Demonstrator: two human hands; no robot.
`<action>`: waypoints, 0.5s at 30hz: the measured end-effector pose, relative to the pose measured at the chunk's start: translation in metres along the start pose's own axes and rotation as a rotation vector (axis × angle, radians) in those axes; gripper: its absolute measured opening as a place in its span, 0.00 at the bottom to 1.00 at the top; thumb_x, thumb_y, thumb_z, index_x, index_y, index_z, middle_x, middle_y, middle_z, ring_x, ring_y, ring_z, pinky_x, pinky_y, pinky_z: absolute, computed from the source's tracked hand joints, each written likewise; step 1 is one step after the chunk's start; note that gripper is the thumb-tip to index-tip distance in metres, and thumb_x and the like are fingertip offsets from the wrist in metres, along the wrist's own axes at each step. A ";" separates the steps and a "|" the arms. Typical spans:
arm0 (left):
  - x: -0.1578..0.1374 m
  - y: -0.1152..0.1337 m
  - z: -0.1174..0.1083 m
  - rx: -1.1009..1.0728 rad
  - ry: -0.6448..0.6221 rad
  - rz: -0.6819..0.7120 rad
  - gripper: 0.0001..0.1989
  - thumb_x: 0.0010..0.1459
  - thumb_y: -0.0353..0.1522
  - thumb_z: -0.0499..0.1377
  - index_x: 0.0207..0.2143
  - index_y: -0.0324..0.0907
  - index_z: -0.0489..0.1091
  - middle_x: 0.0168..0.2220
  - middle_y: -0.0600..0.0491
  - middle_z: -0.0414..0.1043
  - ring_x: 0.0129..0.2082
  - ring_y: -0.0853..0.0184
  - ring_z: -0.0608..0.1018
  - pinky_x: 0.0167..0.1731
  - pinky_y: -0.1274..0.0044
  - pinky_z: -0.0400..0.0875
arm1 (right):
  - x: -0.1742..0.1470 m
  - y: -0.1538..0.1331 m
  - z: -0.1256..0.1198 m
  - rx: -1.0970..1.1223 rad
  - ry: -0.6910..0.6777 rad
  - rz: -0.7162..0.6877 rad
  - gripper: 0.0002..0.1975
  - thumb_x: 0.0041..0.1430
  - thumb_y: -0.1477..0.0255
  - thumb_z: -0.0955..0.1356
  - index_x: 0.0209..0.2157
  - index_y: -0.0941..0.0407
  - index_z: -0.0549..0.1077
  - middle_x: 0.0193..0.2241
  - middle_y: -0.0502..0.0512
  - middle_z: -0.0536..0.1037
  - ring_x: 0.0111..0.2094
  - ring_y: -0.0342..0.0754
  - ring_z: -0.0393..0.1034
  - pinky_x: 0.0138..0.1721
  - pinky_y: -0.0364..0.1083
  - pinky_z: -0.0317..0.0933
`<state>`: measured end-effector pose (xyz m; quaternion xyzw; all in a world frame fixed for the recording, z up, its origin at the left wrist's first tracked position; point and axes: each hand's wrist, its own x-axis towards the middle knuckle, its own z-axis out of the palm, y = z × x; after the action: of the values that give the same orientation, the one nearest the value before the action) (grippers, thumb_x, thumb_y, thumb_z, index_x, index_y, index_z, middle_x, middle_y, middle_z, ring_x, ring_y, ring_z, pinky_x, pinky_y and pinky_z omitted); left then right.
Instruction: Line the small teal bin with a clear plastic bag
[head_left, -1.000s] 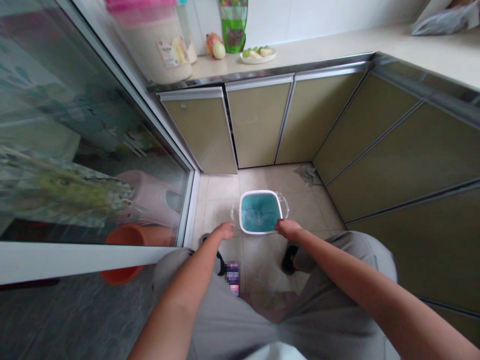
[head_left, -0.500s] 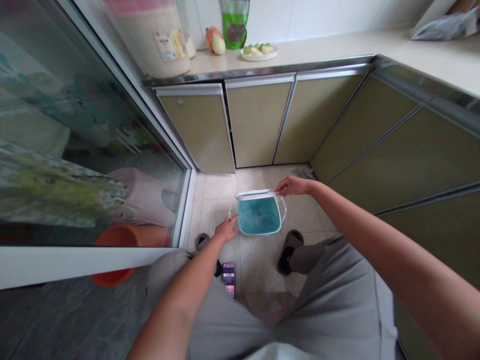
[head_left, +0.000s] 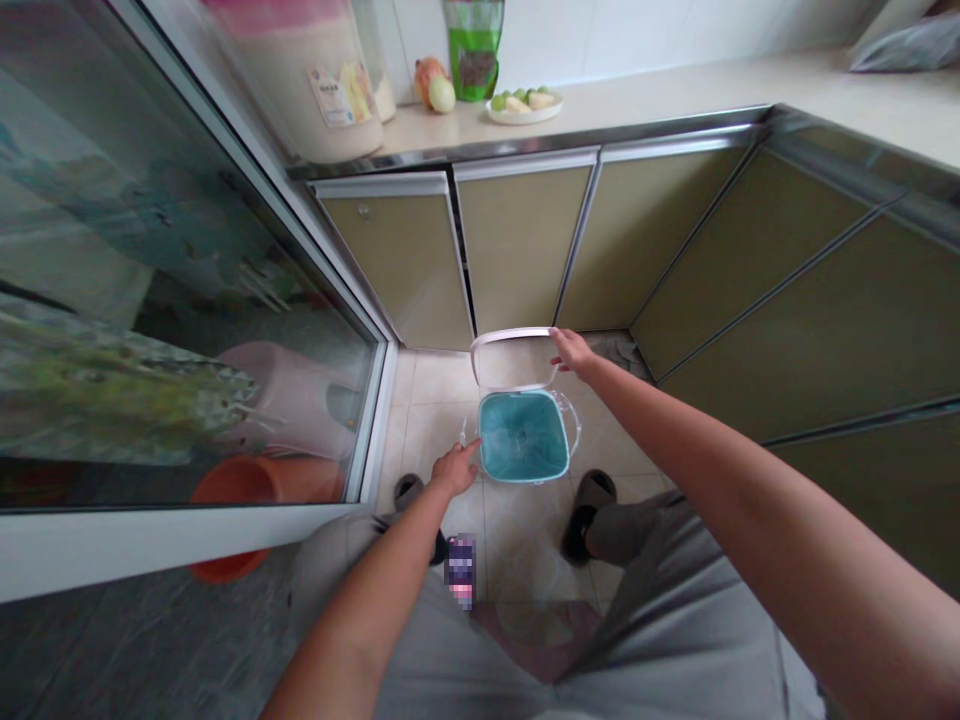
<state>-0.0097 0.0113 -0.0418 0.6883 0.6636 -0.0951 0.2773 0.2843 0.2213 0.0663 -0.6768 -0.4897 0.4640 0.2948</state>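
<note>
A square teal bin (head_left: 523, 440) stands on the tiled floor between my feet, its inside facing up at me with nothing in it that I can make out. Clear loops stick out at its left and right sides. My right hand (head_left: 571, 352) pinches the right corner of a pale rim frame (head_left: 514, 334), which is raised and tilted above the bin's far edge. My left hand (head_left: 455, 468) is at the bin's left side, one finger stretched out to its edge and the others partly bent, not wrapped round anything.
Beige cabinets (head_left: 521, 240) line the far and right sides. A glass sliding door (head_left: 172, 300) is on the left, with an orange bucket (head_left: 232, 485) by it. On the counter (head_left: 660, 100) stand a plate of fruit (head_left: 523, 106), a green pouch (head_left: 475, 50) and a large container (head_left: 315, 90).
My right hand has lifted the rim frame up and away from the bin's far edge, tilting it upright. My left hand stays at the bin's left side.
</note>
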 end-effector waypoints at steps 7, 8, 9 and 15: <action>0.011 -0.002 0.007 -0.125 0.114 0.018 0.30 0.65 0.34 0.57 0.69 0.53 0.66 0.60 0.45 0.69 0.57 0.58 0.77 0.55 0.72 0.70 | -0.011 0.001 0.001 0.174 -0.062 0.089 0.26 0.71 0.55 0.61 0.64 0.51 0.64 0.66 0.66 0.66 0.29 0.45 0.78 0.23 0.42 0.68; 0.014 -0.002 0.008 -0.160 0.139 0.012 0.28 0.65 0.34 0.57 0.67 0.52 0.68 0.59 0.45 0.69 0.56 0.58 0.77 0.55 0.72 0.70 | -0.013 0.001 0.001 0.184 -0.067 0.083 0.26 0.70 0.55 0.62 0.65 0.50 0.64 0.66 0.66 0.66 0.29 0.46 0.78 0.23 0.43 0.68; 0.016 -0.002 0.008 -0.199 0.165 -0.002 0.27 0.65 0.33 0.57 0.66 0.52 0.70 0.59 0.45 0.69 0.56 0.58 0.77 0.55 0.72 0.70 | -0.017 0.003 0.000 0.186 -0.074 0.068 0.27 0.70 0.56 0.62 0.65 0.50 0.63 0.66 0.65 0.65 0.29 0.46 0.79 0.23 0.43 0.69; 0.036 -0.002 0.005 -0.444 0.314 -0.173 0.23 0.63 0.32 0.59 0.61 0.48 0.73 0.58 0.45 0.71 0.53 0.59 0.77 0.53 0.72 0.70 | -0.036 0.015 -0.003 0.169 -0.093 0.007 0.30 0.70 0.52 0.61 0.69 0.47 0.58 0.68 0.65 0.63 0.29 0.46 0.79 0.22 0.43 0.69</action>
<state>-0.0066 0.0393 -0.0644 0.5578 0.7593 0.1368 0.3060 0.2895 0.1822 0.0671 -0.6289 -0.4597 0.5355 0.3261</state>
